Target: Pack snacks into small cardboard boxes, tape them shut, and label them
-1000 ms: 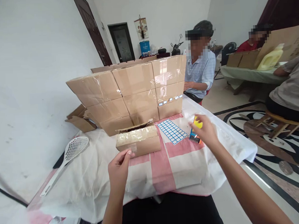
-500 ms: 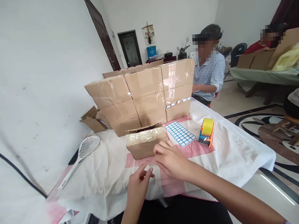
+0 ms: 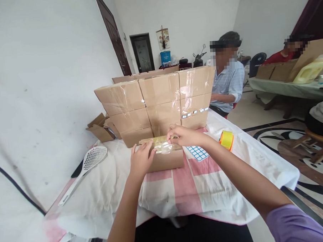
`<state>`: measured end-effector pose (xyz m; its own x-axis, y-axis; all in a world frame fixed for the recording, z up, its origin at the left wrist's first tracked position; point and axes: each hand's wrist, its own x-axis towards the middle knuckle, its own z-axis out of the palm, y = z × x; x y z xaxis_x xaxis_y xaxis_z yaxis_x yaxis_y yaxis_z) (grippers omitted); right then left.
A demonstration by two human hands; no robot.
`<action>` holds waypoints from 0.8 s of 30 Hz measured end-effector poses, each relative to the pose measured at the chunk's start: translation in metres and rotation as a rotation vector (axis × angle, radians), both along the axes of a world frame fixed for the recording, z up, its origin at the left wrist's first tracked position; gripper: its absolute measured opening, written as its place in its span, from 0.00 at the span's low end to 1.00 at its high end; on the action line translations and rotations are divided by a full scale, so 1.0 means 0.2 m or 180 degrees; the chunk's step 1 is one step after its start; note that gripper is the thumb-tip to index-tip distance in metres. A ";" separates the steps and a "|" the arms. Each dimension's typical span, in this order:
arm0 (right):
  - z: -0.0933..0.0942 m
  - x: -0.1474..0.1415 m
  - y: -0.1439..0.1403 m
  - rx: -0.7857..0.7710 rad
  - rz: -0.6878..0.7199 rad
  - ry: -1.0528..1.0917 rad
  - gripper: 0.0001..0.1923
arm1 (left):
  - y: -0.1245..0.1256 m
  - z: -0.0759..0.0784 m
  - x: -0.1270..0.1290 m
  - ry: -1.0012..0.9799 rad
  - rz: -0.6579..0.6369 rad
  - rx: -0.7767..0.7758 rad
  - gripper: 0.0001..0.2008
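Note:
A small cardboard box point(image 3: 165, 160) with shiny clear tape point(image 3: 164, 146) along its top stands near the middle of the table. My left hand point(image 3: 142, 156) rests on the box's top left part, fingers apart. At the top right, my right hand point(image 3: 181, 135) is closed in a pinch against the taped edge; what is between its fingertips is too small to make out. Partly behind my right forearm lie a sheet of blue-framed labels point(image 3: 197, 153) and a yellow and orange tape dispenser point(image 3: 227, 140).
Stacked taped cartons point(image 3: 160, 99) form a wall behind the box. A white slotted skimmer point(image 3: 95, 159) and an opened carton point(image 3: 100, 128) lie at the left. Across the table sits a person point(image 3: 229, 75); more people are at another table point(image 3: 272, 87) on the right.
Both hands have moved forward and up from in front of the box onto its top. The raised top flap now lies down. My right forearm now covers part of the label sheet and dispenser.

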<state>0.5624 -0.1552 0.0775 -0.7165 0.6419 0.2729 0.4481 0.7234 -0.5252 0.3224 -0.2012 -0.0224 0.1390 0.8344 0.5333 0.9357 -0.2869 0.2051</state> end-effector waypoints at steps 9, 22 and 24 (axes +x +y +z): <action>-0.25 -0.23 0.30 -0.0213 -0.0489 -0.0664 0.07 | -0.06 -0.10 0.01 -0.0184 0.0108 -0.0373 0.25; -0.33 -0.26 0.27 0.0106 -0.0808 -0.0912 0.06 | -0.10 -0.16 0.06 0.0215 0.0075 -0.0226 0.21; -0.31 -0.28 0.26 0.0164 -0.0959 -0.0974 0.13 | -0.10 -0.17 0.07 0.0164 0.0050 -0.0190 0.20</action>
